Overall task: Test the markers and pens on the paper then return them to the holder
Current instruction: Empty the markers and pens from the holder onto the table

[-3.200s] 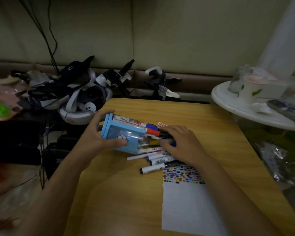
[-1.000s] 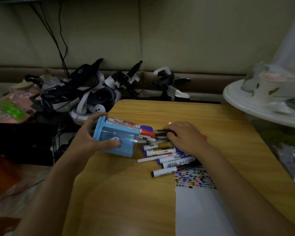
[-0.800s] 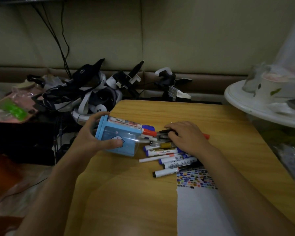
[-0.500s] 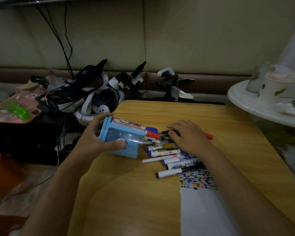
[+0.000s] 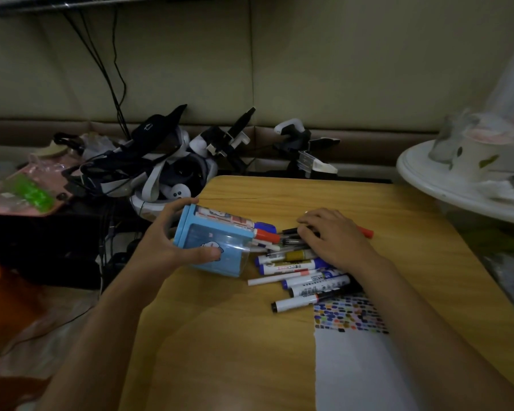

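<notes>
A light-blue plastic pen holder point(image 5: 212, 243) with a clear window and a small cartoon print lies tipped on its side near the left edge of the yellow wooden table point(image 5: 250, 351). Its long axis runs left to right, slightly downward, with the open mouth pointing right toward the spilled pens. The left hand point(image 5: 172, 247) grips the holder, thumb curled across the front face and fingers wrapped over the top back edge.

A heap of markers and pens point(image 5: 297, 268) fans out of the mouth onto the table, most lying roughly parallel with the holder's axis, caps toward the left. A red-capped marker point(image 5: 266, 236) and a blue-capped one point(image 5: 264, 226) still sit partly inside the mouth. The right hand point(image 5: 334, 241) rests palm-down on the heap, fingers bent over the pens; whether it actually clasps any of them I cannot tell.

Just below the heap lies a white sheet of paper point(image 5: 356, 366), its top edge covered with rows of small coloured test marks.
</notes>
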Demonstrator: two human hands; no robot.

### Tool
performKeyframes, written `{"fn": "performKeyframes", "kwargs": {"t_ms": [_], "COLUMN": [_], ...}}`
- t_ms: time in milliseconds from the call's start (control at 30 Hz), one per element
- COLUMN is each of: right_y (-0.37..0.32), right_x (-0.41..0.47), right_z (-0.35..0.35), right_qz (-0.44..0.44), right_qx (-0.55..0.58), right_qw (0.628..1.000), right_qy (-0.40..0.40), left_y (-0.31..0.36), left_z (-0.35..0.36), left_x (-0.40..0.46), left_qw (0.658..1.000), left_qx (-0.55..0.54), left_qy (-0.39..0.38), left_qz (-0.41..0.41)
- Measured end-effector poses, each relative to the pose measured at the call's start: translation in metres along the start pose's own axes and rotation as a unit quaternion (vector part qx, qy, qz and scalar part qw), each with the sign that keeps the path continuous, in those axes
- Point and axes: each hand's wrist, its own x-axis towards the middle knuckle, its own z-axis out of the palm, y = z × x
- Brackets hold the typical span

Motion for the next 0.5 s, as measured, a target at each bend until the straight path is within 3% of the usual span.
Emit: {"fn": "performKeyframes", "kwargs": {"t_ms": [500], "right_y": [0.0099], "right_x": [0.0002], "right_z": [-0.0036], "right_qz": [0.028], "right_qx": [-0.005], "right_qw": [1.0], "right_qy": [-0.008], "left_y": [0.0007], "left_z": [0.0016], "left_x": [0.0007], "left_qw": [1.0], "left_qx": [-0.004], "left_qy": [0.0], "left_qz": [-0.001]}}
